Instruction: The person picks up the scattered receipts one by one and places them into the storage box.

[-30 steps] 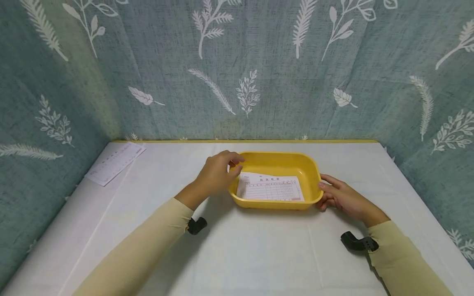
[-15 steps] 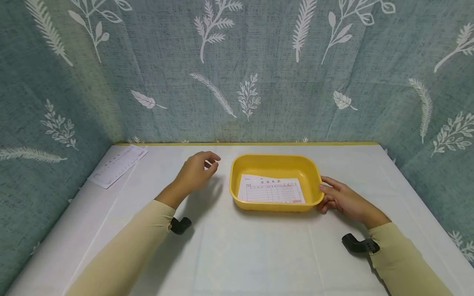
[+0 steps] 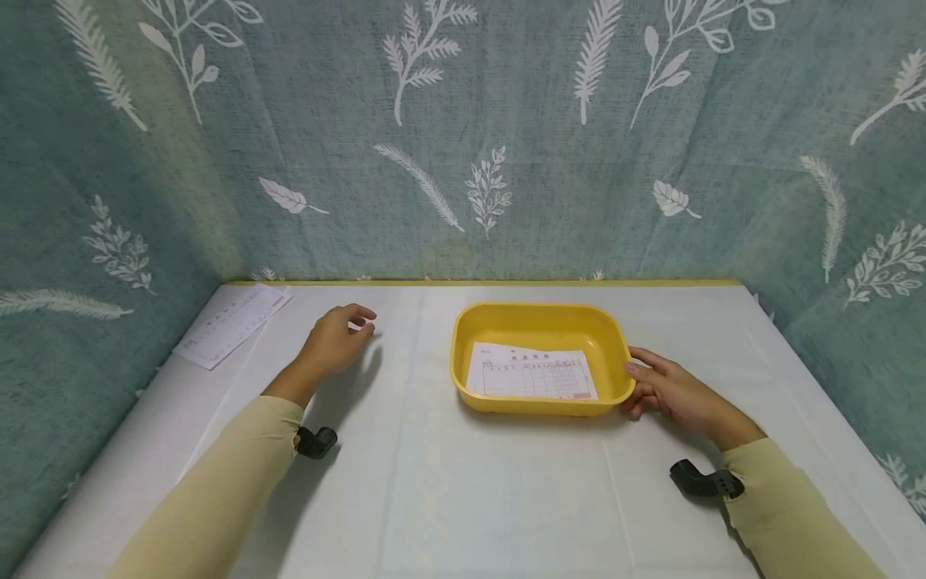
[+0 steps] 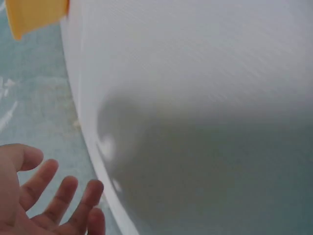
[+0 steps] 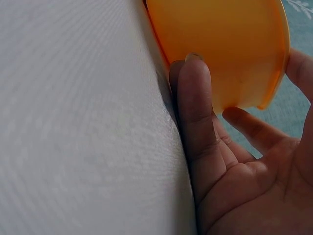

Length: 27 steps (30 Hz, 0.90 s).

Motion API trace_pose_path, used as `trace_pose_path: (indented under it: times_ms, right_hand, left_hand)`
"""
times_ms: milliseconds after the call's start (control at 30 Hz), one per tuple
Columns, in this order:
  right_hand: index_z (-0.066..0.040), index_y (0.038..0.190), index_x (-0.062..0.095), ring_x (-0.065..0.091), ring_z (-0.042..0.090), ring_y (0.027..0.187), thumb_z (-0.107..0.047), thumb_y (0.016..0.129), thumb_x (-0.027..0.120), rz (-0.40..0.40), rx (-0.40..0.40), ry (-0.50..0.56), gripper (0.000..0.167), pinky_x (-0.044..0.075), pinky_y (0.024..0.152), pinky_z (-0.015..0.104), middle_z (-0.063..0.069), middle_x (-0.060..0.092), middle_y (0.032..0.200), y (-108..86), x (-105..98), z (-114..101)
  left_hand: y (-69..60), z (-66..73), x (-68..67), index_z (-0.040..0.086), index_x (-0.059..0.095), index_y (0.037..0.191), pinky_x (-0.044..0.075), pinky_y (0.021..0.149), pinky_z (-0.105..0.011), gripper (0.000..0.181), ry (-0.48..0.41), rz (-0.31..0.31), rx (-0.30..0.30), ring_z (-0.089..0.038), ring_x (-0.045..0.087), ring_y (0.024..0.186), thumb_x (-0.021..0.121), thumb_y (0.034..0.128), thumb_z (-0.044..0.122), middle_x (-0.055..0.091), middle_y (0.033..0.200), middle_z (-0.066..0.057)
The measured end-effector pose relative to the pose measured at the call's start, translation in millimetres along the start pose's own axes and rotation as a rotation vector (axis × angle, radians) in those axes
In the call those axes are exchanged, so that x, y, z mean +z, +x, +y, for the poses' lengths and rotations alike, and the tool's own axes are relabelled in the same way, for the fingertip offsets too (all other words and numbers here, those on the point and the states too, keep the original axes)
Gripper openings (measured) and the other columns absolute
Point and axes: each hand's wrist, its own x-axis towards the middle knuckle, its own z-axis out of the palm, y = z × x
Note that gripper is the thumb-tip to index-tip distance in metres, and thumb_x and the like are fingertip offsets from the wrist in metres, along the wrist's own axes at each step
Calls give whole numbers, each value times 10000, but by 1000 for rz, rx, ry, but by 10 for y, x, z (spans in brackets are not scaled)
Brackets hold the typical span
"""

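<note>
I see right hand (image 3: 669,392) gripping yellow tray (image 3: 535,324) by end; form (image 3: 531,373) inside, seemingly done. Left hand (image 3: 336,341) released, holding nothing; loose paper (image 3: 233,326) beyond it, probably pending.

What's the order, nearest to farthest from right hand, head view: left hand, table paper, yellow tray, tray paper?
1. Yellow tray: touching the right hand.
2. Tray paper: inside, toward near side.
3. Left hand: left side.
4. Table paper: far-left corner.

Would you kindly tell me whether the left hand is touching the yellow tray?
No, in the head view the left hand is apart from the yellow tray, with white tabletop showing between them.
</note>
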Motion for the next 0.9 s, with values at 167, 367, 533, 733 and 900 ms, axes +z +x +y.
trace_pose_path:
  times_ms: [167, 367, 533, 733, 900]
  right_hand:
    - [30, 1577, 67, 668, 129, 786, -348, 1089, 393, -10, -14, 2, 698, 590, 747, 292, 36, 695, 921, -22, 4, 3]
    - [29, 1580, 55, 664, 124, 779, -343, 1089, 392, 0, -12, 5, 702, 588, 740, 286, 26, 691, 914, -32, 4, 5]
    - [27, 1582, 51, 667, 121, 792, -347, 1089, 392, 2, -10, 6, 707, 589, 750, 288, 26, 691, 931, -26, 4, 16]
    - [22, 1582, 67, 665, 124, 784, -354, 1086, 399, 9, -10, 5, 705, 589, 745, 285, 25, 693, 927, -6, -2, 17]
    - [24, 1580, 74, 665, 123, 782, -346, 1088, 396, 4, -12, 0, 694, 591, 745, 288, 23, 694, 923, 8, -5, -9]
  left_hand:
    - [4, -105, -11, 53, 583, 1344, 463, 992, -549, 368, 9, 5, -18, -422, 590, 1207, 496, 1033, 229, 575, 1298, -242]
    - [10, -171, -34, 43, 585, 1336, 459, 1007, -556, 368, 0, 8, -35, -428, 582, 1220, 502, 1026, 223, 574, 1302, -249]
    - [15, -234, -55, 37, 583, 1330, 450, 1016, -555, 368, 22, 3, -46, -419, 572, 1225, 505, 1018, 216, 571, 1297, -260]
    - [18, -302, -91, 15, 569, 1341, 444, 1009, -557, 385, 65, -13, -36, -424, 556, 1208, 505, 1022, 220, 558, 1288, -281]
    - [-3, -360, -181, -2, 557, 1343, 448, 981, -567, 392, 105, -24, -42, -439, 541, 1197, 506, 1029, 227, 546, 1274, -288]
